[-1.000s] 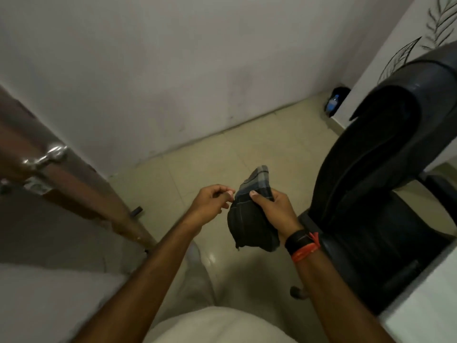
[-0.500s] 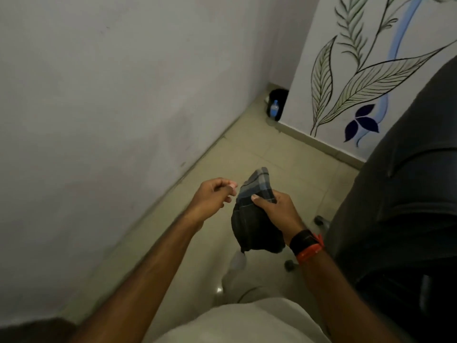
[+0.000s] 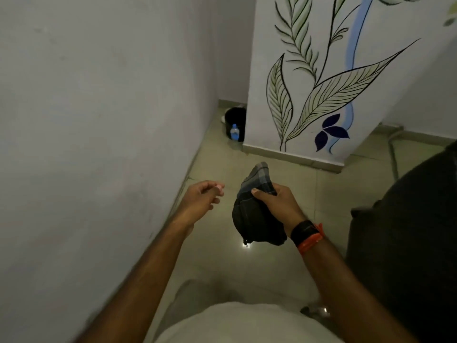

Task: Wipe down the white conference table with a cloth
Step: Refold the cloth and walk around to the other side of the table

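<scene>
A dark checked cloth [image 3: 256, 214] hangs bunched over the tiled floor, held in front of me. My right hand [image 3: 277, 203] grips it, thumb across the upper fold, and wears a black and orange wristband. My left hand [image 3: 201, 198] hovers a short way to the left of the cloth, fingers loosely curled, touching nothing. The white conference table is out of view.
A plain white wall [image 3: 99, 120] runs close along my left. A wall painted with leaves [image 3: 321, 82] stands ahead. A black bin [image 3: 235, 120] with a water bottle [image 3: 234, 131] beside it sits in the corner. A black office chair [image 3: 408, 243] fills the right side.
The view has swung right, from the door and chair to the painted wall. My left hand has drawn away from the cloth; my right hand still holds it.
</scene>
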Tool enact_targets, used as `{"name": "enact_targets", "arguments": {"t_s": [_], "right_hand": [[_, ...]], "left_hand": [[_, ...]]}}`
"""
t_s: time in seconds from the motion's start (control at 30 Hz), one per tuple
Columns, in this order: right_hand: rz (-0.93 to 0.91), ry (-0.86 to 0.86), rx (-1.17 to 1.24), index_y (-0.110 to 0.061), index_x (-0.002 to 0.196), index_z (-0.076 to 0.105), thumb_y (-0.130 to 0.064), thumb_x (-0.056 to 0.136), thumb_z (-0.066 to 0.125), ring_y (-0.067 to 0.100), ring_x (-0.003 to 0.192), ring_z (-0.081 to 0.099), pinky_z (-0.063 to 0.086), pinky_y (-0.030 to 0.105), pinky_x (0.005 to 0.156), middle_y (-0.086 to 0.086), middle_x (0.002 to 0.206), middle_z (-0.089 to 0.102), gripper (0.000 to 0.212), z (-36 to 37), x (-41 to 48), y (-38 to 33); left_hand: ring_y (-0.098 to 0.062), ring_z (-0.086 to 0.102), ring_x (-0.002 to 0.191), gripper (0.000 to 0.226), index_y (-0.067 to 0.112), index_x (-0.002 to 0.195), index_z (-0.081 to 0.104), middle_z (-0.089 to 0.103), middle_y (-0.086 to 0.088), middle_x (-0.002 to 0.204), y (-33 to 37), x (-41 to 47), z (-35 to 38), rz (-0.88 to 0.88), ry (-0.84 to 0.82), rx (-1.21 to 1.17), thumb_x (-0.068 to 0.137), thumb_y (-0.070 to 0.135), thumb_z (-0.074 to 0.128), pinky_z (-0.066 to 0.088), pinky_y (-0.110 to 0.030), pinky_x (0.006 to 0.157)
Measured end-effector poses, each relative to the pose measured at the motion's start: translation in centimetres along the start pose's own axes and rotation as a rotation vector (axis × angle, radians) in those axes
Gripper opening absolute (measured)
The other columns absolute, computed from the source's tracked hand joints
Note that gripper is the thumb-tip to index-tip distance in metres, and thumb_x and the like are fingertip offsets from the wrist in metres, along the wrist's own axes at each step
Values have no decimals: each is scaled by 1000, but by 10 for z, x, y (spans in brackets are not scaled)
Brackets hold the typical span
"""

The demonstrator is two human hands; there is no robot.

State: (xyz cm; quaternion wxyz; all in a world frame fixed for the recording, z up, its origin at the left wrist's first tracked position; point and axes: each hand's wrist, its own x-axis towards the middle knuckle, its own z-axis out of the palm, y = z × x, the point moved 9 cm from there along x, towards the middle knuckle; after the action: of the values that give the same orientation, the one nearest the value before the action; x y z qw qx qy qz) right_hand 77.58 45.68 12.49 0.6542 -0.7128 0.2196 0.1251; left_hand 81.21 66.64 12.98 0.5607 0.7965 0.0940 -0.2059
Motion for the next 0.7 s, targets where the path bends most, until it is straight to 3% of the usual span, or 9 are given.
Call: {"name": "enact_targets", "arguments": {"t_s": [0.2,0.37,0.7], "right_hand": [[-31,150,21,-22,105,72,-26,94,68,23,100,70,56,46,95,3,105,75,12,-34,103,-68],[11,392,148,-18,109,72,-27,95,68,24,99,70,57,48,94,4,104,75,17,-85,152,-108],[65,762,485,-23,108,72,-29,94,69,23,95,73,60,39,85,1,99,77,15,-217,200,-114]], "left_hand": [[-14,65,100,22,25,118,67,70,5,108,77,150,27,78,-204,56,101,30,54,52,-28,83],[-14,66,98,18,27,111,69,71,5,105,154,246,74,126,-434,169,100,33,56,51,-28,82],[-13,66,96,19,24,111,70,72,4,104,271,341,270,229,-863,396,99,33,58,51,-26,77]]}}
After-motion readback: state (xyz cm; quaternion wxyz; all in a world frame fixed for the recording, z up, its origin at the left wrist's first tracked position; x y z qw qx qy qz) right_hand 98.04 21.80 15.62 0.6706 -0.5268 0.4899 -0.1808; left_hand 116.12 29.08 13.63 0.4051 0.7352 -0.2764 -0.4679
